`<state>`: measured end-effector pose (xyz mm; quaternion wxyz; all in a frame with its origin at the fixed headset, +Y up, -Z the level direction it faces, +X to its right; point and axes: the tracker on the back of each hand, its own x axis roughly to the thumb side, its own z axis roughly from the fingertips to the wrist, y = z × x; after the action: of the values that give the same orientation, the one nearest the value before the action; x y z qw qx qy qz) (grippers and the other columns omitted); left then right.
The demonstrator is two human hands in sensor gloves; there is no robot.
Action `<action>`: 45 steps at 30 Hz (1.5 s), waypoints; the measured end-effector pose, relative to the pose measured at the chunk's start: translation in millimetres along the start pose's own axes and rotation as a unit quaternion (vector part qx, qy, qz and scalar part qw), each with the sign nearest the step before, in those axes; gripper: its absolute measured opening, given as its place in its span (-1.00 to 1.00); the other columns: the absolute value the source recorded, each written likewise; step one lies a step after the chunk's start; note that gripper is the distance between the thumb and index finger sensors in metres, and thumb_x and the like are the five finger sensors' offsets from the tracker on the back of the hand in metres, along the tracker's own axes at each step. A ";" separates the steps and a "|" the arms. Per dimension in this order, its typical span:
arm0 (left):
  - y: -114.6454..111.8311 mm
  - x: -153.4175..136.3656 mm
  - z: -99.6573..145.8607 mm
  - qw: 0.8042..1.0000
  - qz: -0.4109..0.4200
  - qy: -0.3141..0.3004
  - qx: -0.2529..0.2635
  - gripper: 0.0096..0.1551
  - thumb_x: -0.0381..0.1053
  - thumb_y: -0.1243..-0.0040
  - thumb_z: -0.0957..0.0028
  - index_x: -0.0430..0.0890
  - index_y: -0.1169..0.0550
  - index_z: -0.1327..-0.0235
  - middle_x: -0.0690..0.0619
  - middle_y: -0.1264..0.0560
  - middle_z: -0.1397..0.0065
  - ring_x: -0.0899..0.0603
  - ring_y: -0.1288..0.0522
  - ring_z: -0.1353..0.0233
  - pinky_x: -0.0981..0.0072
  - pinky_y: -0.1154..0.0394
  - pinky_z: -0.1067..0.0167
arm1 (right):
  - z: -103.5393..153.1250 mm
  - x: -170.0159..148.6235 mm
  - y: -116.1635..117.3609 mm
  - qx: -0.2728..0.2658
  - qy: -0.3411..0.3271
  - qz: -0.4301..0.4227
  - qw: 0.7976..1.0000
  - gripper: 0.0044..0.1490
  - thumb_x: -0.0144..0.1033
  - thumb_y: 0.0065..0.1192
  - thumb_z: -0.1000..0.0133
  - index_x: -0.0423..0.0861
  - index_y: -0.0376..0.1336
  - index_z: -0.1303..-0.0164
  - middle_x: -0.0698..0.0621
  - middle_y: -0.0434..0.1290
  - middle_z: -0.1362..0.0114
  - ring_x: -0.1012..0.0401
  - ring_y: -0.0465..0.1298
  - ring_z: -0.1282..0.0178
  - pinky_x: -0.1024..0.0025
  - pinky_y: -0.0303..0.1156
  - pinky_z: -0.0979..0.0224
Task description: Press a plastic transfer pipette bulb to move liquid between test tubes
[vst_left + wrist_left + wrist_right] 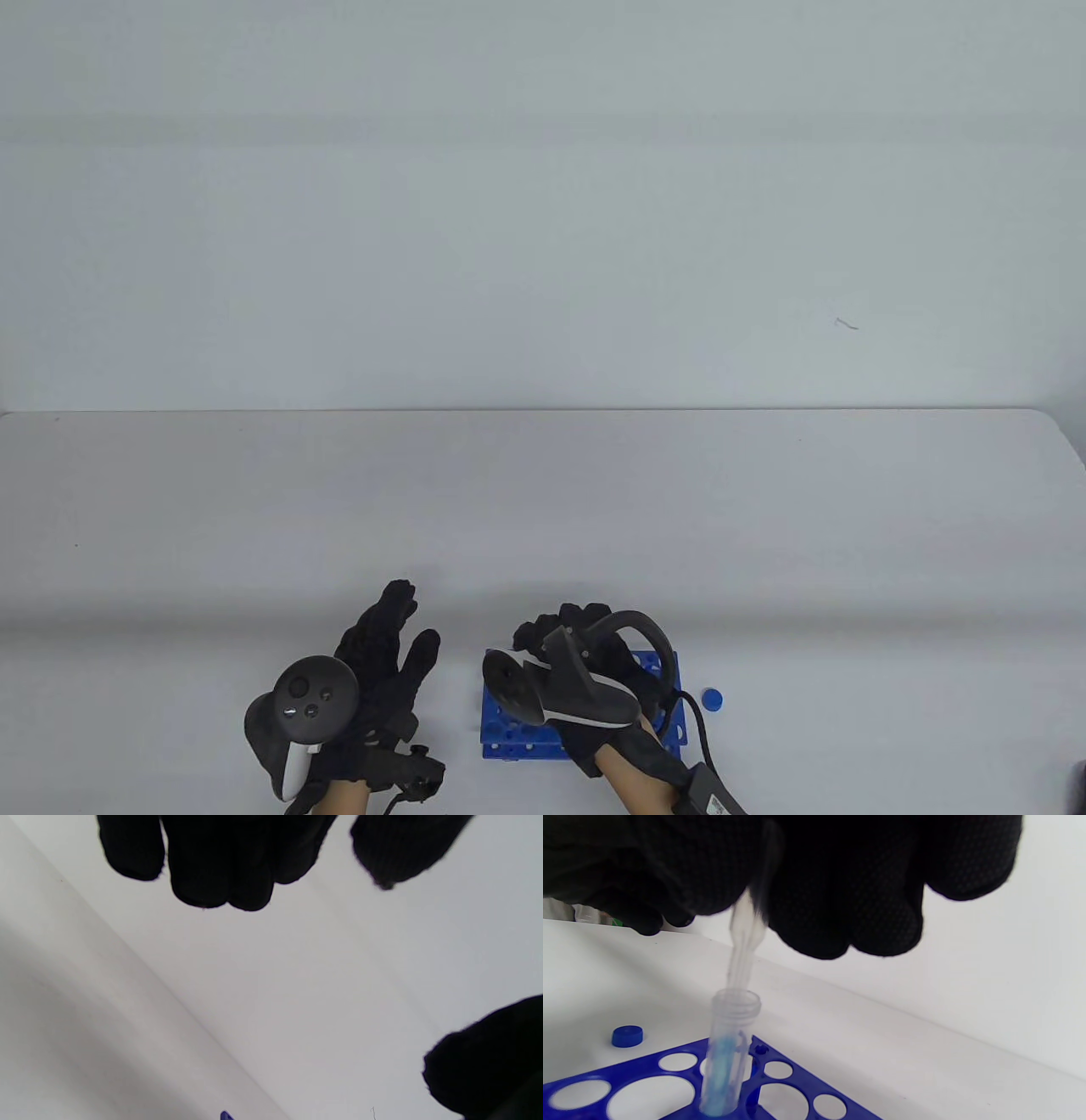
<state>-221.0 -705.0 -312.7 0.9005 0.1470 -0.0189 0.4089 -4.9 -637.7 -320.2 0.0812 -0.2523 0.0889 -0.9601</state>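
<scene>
over rack (797, 1086): right hand (840, 878) grips pipette (746, 938) upright, tip down in tube (729, 1052); left hand (382, 671) fingers relaxed.

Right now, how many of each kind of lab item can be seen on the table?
Rack: 1
Test tube: 1
Pipette, held by the right hand: 1
Blue cap: 1
Total: 4

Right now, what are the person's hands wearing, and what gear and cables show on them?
Both the left hand and the right hand wear black knit gloves, dotted in texture in the right wrist view. A dark controller-like tracker with a ring and white trim sits on the back of each. A black cable loops from the right tracker toward a small grey box at the wrist. No sleeves show.
</scene>
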 end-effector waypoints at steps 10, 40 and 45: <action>0.0 0.0 0.0 1.000 0.000 0.000 0.000 -0.09 0.41 0.05 -0.04 0.09 -0.18 -0.66 -0.01 -0.31 -0.67 -0.18 -0.31 -0.58 -0.18 -0.27 -0.54 | 10.3 -18.9 -27.6 -0.033 0.017 -0.054 0.998 -0.42 -0.13 0.40 0.16 -0.05 0.46 -0.07 0.06 0.69 0.04 0.12 0.65 0.06 -0.02 0.45 -0.24; -2.7 -0.8 0.9 1.000 -0.017 -0.004 -0.005 -0.09 0.40 0.05 -0.03 0.09 -0.17 -0.66 -0.01 -0.31 -0.68 -0.18 -0.31 -0.58 -0.18 -0.27 -0.54 | 78.6 -99.5 -68.5 -0.030 0.104 -0.136 0.985 -0.43 -0.16 0.42 0.12 -0.08 0.47 -0.08 0.02 0.69 0.05 0.10 0.64 0.07 -0.04 0.45 -0.22; -3.5 -0.8 0.7 1.000 -0.019 -0.004 -0.007 -0.09 0.40 0.05 -0.03 0.09 -0.17 -0.66 0.03 -0.31 -0.68 -0.17 -0.31 -0.58 -0.18 -0.27 -0.54 | 77.2 -97.3 -64.1 -0.019 0.099 -0.138 0.985 -0.44 -0.16 0.42 0.12 -0.08 0.47 -0.07 0.02 0.69 0.05 0.10 0.65 0.07 -0.04 0.45 -0.22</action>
<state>-218.9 -708.0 -313.0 0.9088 0.1428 -0.0231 0.3913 110.2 -565.9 -286.2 -0.0655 -0.1677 0.0787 -0.9805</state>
